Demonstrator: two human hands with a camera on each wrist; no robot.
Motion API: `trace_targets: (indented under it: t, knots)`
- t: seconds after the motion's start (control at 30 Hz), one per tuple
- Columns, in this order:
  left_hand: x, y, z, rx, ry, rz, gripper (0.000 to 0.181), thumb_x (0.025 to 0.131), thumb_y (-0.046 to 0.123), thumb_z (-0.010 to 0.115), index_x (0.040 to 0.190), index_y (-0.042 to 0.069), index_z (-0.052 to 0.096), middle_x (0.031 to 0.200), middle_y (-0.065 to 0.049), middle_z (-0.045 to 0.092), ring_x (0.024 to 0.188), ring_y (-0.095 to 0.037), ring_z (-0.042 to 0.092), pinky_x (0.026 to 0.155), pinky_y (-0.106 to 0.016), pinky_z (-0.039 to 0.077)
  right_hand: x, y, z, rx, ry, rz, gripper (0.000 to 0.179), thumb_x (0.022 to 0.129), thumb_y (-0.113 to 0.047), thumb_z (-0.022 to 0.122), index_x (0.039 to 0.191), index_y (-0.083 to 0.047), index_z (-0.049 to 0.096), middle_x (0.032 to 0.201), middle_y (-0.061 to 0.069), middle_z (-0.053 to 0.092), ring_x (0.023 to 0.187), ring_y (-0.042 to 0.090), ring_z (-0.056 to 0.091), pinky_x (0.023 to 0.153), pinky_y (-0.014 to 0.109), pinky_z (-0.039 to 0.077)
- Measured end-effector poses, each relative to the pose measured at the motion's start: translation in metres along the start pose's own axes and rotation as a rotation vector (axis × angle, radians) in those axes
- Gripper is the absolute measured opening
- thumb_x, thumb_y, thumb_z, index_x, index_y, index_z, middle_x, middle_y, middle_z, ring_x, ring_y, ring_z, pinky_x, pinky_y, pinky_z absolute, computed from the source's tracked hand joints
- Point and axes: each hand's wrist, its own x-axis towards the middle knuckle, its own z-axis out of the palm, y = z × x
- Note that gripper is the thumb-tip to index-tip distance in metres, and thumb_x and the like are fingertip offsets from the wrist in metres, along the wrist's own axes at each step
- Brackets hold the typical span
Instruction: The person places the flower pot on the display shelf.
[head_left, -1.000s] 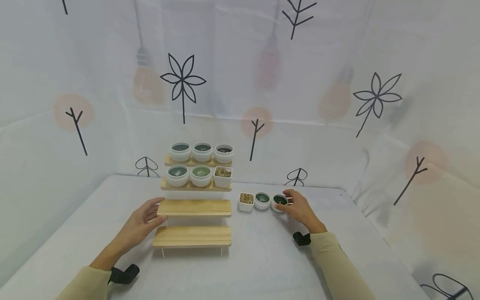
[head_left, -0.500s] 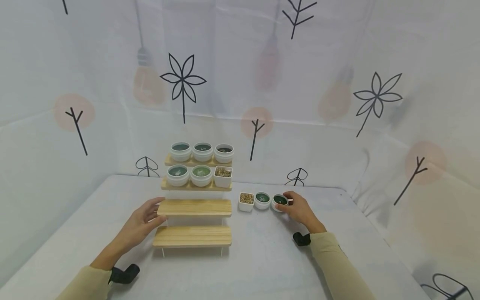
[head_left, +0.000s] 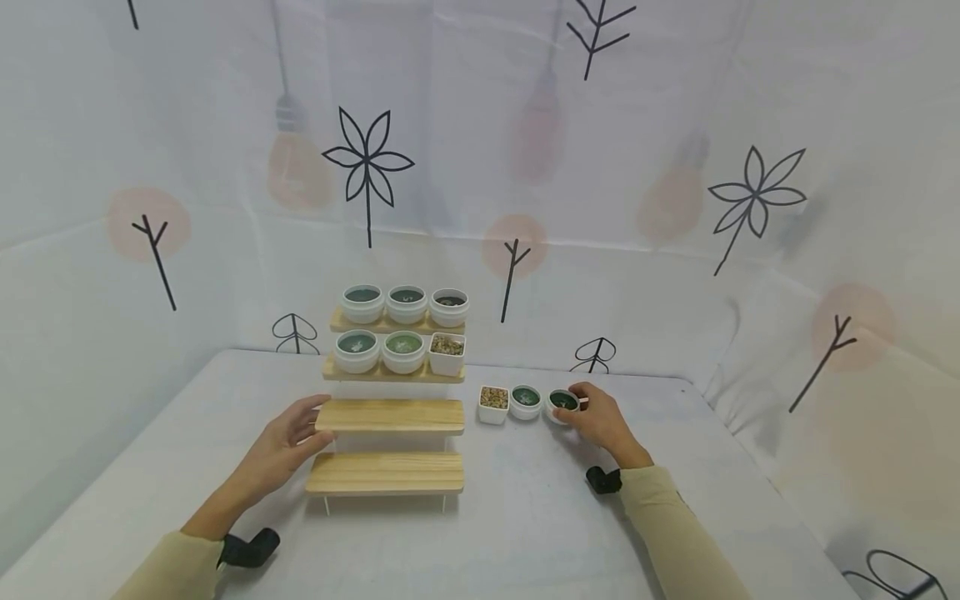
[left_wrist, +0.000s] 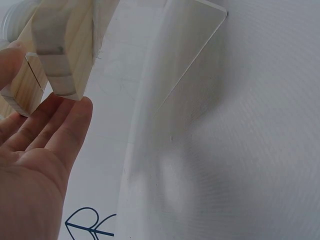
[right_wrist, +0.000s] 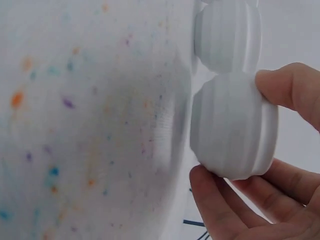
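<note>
In the head view my right hand (head_left: 600, 423) holds a small round white pot (head_left: 556, 412) with a dark green top, at the right end of a short row. The right wrist view shows the thumb at that pot's rim and the fingers (right_wrist: 215, 200) along its opposite side. My left hand (head_left: 281, 446) holds the left end of a wooden shelf board (head_left: 390, 415), second from the front of a tiered stand, thumb at the front edge and fingers behind. In the left wrist view its fingertips (left_wrist: 82, 107) meet the board's end (left_wrist: 57, 75).
A round green-topped pot (head_left: 525, 410) and a square pot (head_left: 492, 410) with grainy filling stand left of the held pot. The two upper boards (head_left: 390, 375) carry several white pots. The front board (head_left: 386, 473) is bare. A patterned white cloth (head_left: 465, 192) hangs behind.
My right index finger has come down against the pot's far side, and the pot has shifted very slightly right. The left hand and the stand hold still.
</note>
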Motion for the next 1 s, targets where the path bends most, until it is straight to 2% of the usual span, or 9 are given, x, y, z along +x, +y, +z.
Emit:
trace_targets:
  t: [0.4,0.77,1.0]
  knots:
    - [0.002,-0.002,0.001,-0.010,0.003,-0.009,0.067,0.091,0.035,0.065,0.144,0.007,0.035,0.134,-0.026,0.050,0.119,-0.043,0.052,0.093,-0.048,0.050,-0.004,-0.011,-0.009,0.059,0.101,-0.078,0.061,0.082,-0.035,0.072,0.130,-0.005,0.050,0.128,0.016,0.053,0.110,0.033,0.053,0.083,0.045,0.052]
    - [-0.001,-0.001,-0.001,-0.001,0.005,-0.016,0.066,0.092,0.033,0.064,0.144,0.007,0.034,0.135,-0.027,0.049,0.120,-0.043,0.051,0.093,-0.048,0.050,-0.014,-0.050,-0.009,0.112,0.140,-0.190,0.056,0.080,-0.029,0.073,0.127,-0.005,0.053,0.119,0.014,0.059,0.101,0.030,0.059,0.083,0.043,0.053]
    - [0.000,-0.001,0.000,0.003,-0.001,-0.004,0.065,0.092,0.033,0.064,0.144,0.007,0.034,0.135,-0.027,0.049,0.120,-0.043,0.052,0.092,-0.048,0.050,-0.030,-0.076,-0.009,0.180,0.128,-0.309,0.055,0.080,-0.023,0.074,0.127,-0.004,0.053,0.118,0.010,0.059,0.105,0.026,0.059,0.089,0.042,0.053]
